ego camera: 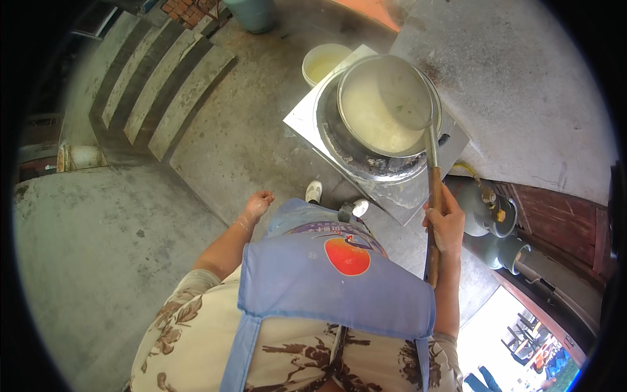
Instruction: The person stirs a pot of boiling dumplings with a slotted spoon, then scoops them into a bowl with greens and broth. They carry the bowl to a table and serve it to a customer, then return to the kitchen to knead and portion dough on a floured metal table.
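Observation:
My right hand (445,220) grips the wooden handle (434,196) of a long metal ladle or strainer, whose shaft reaches up to the rim of a large metal pot (345,132). Pale, cloudy liquid (379,115) fills the pot, and steam blurs its surface and the tool's head. The pot sits in the round opening of a square metal stove (306,115). My left hand (259,203) hangs away from the stove with its fingers curled, holding nothing that I can see; light powder or residue marks its wrist.
Behind the stove stands a white bucket (313,59) of yellowish liquid. Gas cylinders (477,215) with a yellow hose are at the right, below a concrete ledge (529,108). Concrete steps (191,98) rise at the left. A blue-green barrel (252,14) stands at the top.

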`<state>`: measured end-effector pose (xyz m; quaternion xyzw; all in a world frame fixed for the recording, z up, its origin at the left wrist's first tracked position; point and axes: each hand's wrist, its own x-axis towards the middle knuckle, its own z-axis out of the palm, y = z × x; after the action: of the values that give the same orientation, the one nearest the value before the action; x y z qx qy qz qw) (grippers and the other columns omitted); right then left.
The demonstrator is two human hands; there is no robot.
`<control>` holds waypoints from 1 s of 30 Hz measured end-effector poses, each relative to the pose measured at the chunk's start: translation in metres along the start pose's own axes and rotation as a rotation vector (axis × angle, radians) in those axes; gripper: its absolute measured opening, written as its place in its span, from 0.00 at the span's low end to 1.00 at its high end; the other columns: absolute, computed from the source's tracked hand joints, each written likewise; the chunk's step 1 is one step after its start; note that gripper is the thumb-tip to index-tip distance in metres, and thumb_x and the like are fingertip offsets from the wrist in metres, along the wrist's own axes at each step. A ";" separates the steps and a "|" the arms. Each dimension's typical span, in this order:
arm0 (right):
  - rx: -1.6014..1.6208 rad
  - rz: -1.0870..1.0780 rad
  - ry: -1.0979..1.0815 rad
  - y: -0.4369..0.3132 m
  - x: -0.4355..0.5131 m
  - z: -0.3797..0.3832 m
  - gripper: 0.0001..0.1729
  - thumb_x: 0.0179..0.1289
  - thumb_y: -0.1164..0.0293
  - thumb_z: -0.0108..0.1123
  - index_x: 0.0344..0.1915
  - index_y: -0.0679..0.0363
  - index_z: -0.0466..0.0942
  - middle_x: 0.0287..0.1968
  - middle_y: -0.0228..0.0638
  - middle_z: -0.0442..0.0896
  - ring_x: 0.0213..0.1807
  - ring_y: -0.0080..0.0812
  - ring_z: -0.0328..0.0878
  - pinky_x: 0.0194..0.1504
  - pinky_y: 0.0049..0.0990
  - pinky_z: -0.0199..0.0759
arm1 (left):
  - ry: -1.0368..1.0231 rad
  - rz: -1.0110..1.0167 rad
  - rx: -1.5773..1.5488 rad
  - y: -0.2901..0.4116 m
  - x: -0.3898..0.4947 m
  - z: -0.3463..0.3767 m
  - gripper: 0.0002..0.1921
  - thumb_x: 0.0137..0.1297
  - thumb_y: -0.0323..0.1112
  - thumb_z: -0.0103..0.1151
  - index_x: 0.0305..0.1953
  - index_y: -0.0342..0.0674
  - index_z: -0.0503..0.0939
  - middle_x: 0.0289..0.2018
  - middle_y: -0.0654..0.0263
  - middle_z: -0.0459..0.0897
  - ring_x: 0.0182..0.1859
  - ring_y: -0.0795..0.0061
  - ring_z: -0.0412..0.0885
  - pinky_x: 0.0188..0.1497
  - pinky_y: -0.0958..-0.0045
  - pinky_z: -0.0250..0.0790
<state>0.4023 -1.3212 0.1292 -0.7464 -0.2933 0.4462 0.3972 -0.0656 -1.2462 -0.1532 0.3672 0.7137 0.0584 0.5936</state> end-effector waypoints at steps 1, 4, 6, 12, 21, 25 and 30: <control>0.058 0.028 -0.026 -0.001 -0.001 0.000 0.36 0.51 0.78 0.53 0.65 0.66 0.67 0.32 0.35 0.80 0.20 0.22 0.74 0.20 0.20 0.68 | 0.008 0.013 -0.006 0.001 0.000 0.000 0.16 0.65 0.36 0.60 0.50 0.34 0.79 0.38 0.67 0.81 0.40 0.74 0.74 0.46 0.71 0.67; 0.267 0.165 -0.128 -0.006 -0.001 -0.004 0.34 0.52 0.79 0.53 0.64 0.67 0.67 0.33 0.38 0.80 0.21 0.24 0.75 0.21 0.20 0.69 | 0.008 0.032 -0.019 0.005 -0.003 0.001 0.15 0.65 0.36 0.60 0.49 0.34 0.79 0.36 0.68 0.80 0.38 0.75 0.73 0.43 0.72 0.67; 0.368 0.254 -0.190 -0.008 0.004 -0.005 0.34 0.53 0.78 0.52 0.64 0.67 0.68 0.33 0.40 0.80 0.21 0.25 0.76 0.21 0.21 0.69 | 0.005 0.028 -0.016 0.009 -0.005 0.002 0.15 0.65 0.36 0.60 0.48 0.34 0.79 0.34 0.69 0.79 0.35 0.76 0.72 0.41 0.73 0.67; 0.341 0.360 -0.292 -0.011 0.034 -0.005 0.31 0.52 0.76 0.54 0.60 0.70 0.69 0.32 0.42 0.80 0.19 0.27 0.74 0.19 0.22 0.69 | 0.014 0.046 -0.053 0.027 -0.014 0.006 0.09 0.64 0.34 0.59 0.41 0.37 0.80 0.29 0.73 0.76 0.31 0.80 0.68 0.35 0.75 0.63; -0.298 0.085 -0.078 -0.025 0.034 -0.033 0.32 0.53 0.75 0.54 0.62 0.63 0.71 0.27 0.39 0.81 0.19 0.25 0.76 0.21 0.24 0.70 | 0.023 0.044 -0.076 0.019 -0.021 0.006 0.06 0.65 0.33 0.58 0.31 0.39 0.79 0.24 0.75 0.73 0.28 0.82 0.65 0.32 0.76 0.60; -0.490 -0.184 0.097 -0.018 0.020 -0.030 0.33 0.53 0.75 0.54 0.63 0.64 0.69 0.31 0.41 0.81 0.23 0.25 0.77 0.26 0.23 0.71 | 0.015 0.007 -0.074 0.009 -0.019 0.006 0.07 0.65 0.34 0.58 0.38 0.37 0.80 0.29 0.73 0.76 0.31 0.80 0.68 0.36 0.75 0.64; -0.528 -0.389 0.245 -0.018 -0.003 -0.020 0.33 0.55 0.77 0.54 0.64 0.67 0.67 0.38 0.43 0.81 0.28 0.25 0.78 0.30 0.21 0.71 | -0.014 -0.005 -0.010 0.009 -0.009 0.003 0.13 0.65 0.36 0.59 0.47 0.34 0.80 0.35 0.68 0.79 0.37 0.76 0.72 0.43 0.72 0.67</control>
<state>0.4173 -1.3210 0.1513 -0.8015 -0.4855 0.1782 0.3002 -0.0586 -1.2458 -0.1424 0.3630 0.7102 0.0581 0.6004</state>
